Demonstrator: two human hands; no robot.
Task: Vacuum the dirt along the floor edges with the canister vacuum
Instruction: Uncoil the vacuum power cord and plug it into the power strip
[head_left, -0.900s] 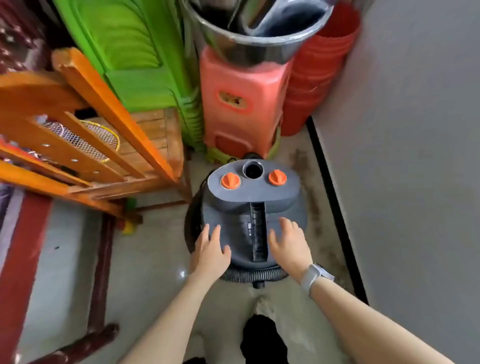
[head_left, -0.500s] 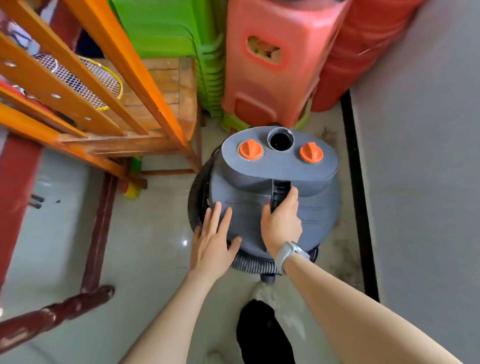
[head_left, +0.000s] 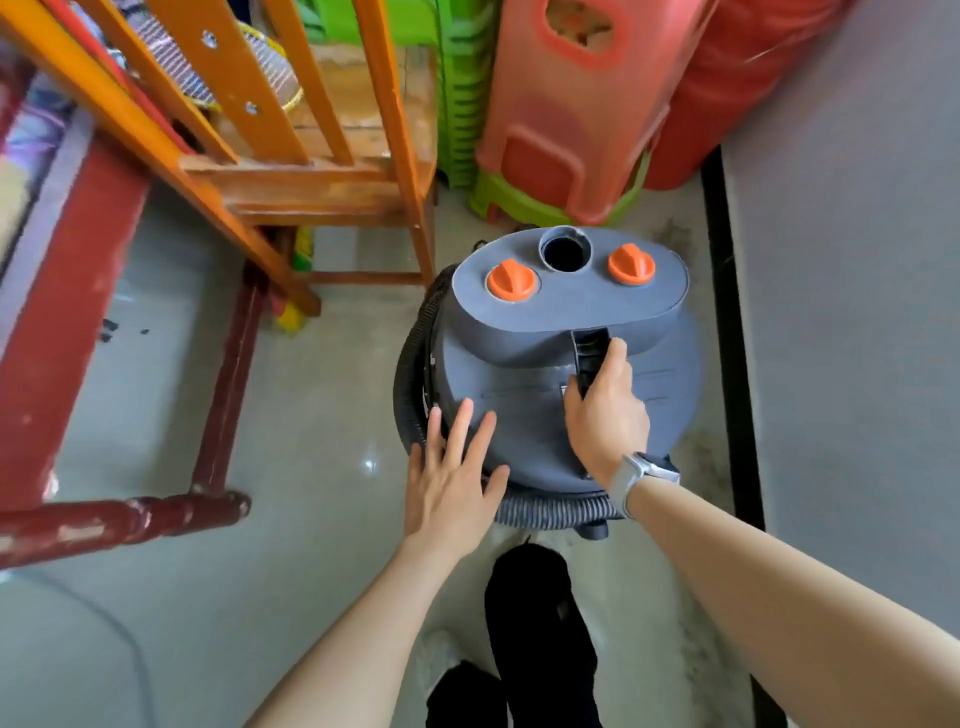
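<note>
A grey canister vacuum (head_left: 524, 415) with two orange knobs and an open round port stands on the tiled floor beside the wall. Its ribbed black hose (head_left: 550, 509) is coiled around the base. My right hand (head_left: 605, 415) grips the black carry handle (head_left: 589, 353) on top of the canister. My left hand (head_left: 452, 478) lies with straight, spread fingers at the near left side of the canister lid. Dark dirt (head_left: 698, 457) lies on the floor between the vacuum and the black skirting strip.
An orange wooden chair frame (head_left: 291, 166) and a dark red bench (head_left: 104, 312) stand to the left. Stacked pink, green and red plastic stools (head_left: 566, 104) fill the corner behind the vacuum. The grey wall (head_left: 857, 312) runs along the right. My dark shoes (head_left: 535, 623) are below.
My right hand moved from the lid's side onto the carry handle and closed around it. The view has come closer to the vacuum; my left hand stays flat on the lid.
</note>
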